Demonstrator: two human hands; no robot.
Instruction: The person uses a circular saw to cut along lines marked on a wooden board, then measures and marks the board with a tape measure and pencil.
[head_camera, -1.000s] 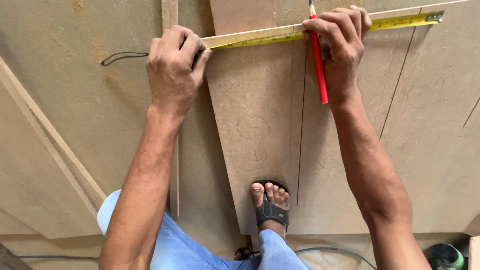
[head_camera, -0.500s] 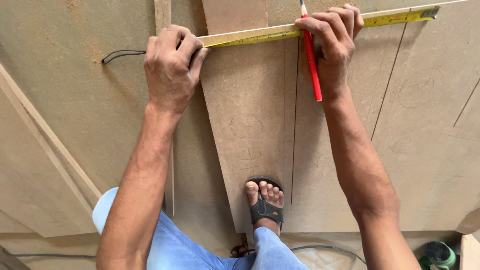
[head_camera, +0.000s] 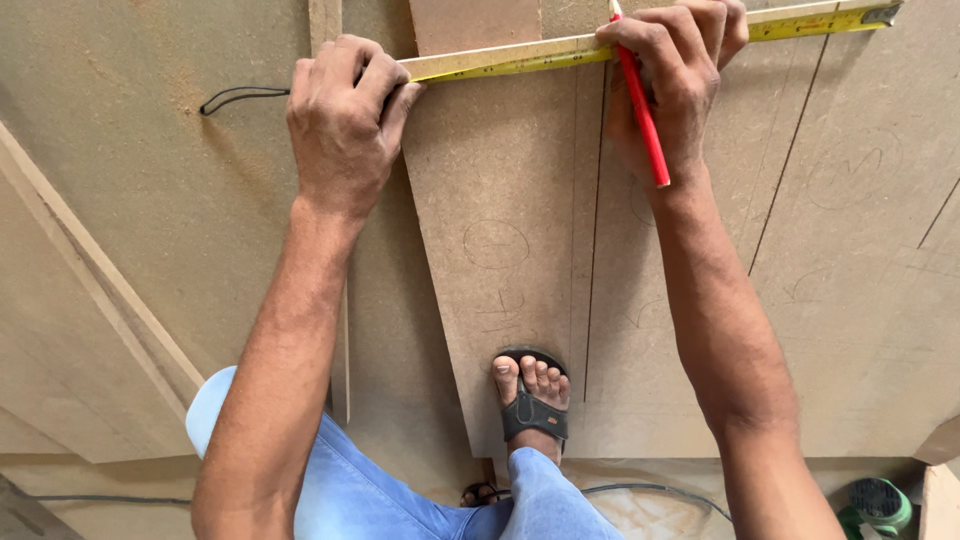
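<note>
1. The view is sitting slightly differently against the two earlier pictures, but both hands are keeping the same grip and the same places on the tape; the measuring pose is holding steady, with no mark visible under the pencil tip, which is running out of view at the top edge.
2. The left hand (head_camera: 345, 125) is pressing down on the near end of the yellow tape measure (head_camera: 520, 58), its fingers curled together over the tape case, which is hidden beneath them.
3. The right hand (head_camera: 672, 75) is pinning the tape blade against the fibreboard panel (head_camera: 500, 190) while its fingers are pinching a red pencil (head_camera: 643, 110).
4. The tape is lying flat across the boards, its long axis running left to right and rising slightly toward the hook end at the upper right.
5. The pencil is pointing away from the person, its long axis crossing the tape almost squarely.
6. A sandalled foot (head_camera: 532, 395) is standing on the panel's near end.
</note>
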